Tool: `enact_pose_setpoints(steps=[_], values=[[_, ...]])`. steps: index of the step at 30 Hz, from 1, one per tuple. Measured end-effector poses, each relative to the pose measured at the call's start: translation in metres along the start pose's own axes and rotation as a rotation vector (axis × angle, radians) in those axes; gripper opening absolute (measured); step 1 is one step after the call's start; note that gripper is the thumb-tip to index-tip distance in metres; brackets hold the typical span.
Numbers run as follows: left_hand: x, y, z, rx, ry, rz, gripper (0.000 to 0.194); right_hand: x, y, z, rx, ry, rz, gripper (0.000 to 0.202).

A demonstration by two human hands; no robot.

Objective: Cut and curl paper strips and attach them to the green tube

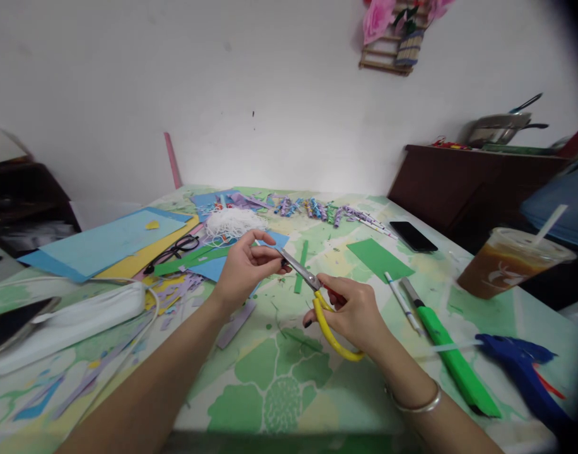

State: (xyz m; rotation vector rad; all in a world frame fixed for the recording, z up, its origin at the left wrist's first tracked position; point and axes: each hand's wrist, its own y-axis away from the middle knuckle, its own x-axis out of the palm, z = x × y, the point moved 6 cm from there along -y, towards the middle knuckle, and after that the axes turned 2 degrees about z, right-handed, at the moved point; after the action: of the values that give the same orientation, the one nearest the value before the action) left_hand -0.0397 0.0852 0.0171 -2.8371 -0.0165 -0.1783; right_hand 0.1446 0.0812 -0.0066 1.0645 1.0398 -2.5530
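My right hand (359, 310) grips scissors (334, 337) with yellow handles, a finger and the thumb in the loops. Their metal blades point up and left, the tips reaching the fingertips of my left hand (245, 266). Those left fingers are closed in a pinch; whatever they hold is too small or hidden to make out. Just behind the blades lies a narrow green paper strip (302, 266) on the flowered tablecloth (289, 403). A purple paper strip (236, 323) rests below my left hand.
At left are blue paper sheets (113, 238), glasses (175, 248) and a white power strip (71, 328). White string (235, 222) and curled paper pieces (312, 210) lie behind. At right are green paper (378, 257), a phone (413, 236), a drink cup (500, 268), a green-handled cutter (452, 359) and a blue glue gun (520, 372).
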Motion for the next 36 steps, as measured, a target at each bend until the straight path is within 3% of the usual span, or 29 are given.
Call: enact_pose_setpoints(steps=[36], values=[[-0.0097, -0.0041, 0.0083, 0.004, 0.046, -0.077, 0.037, -0.0022, -0.0019, 0.0017, -0.008, -0.020, -0.018, 0.046]])
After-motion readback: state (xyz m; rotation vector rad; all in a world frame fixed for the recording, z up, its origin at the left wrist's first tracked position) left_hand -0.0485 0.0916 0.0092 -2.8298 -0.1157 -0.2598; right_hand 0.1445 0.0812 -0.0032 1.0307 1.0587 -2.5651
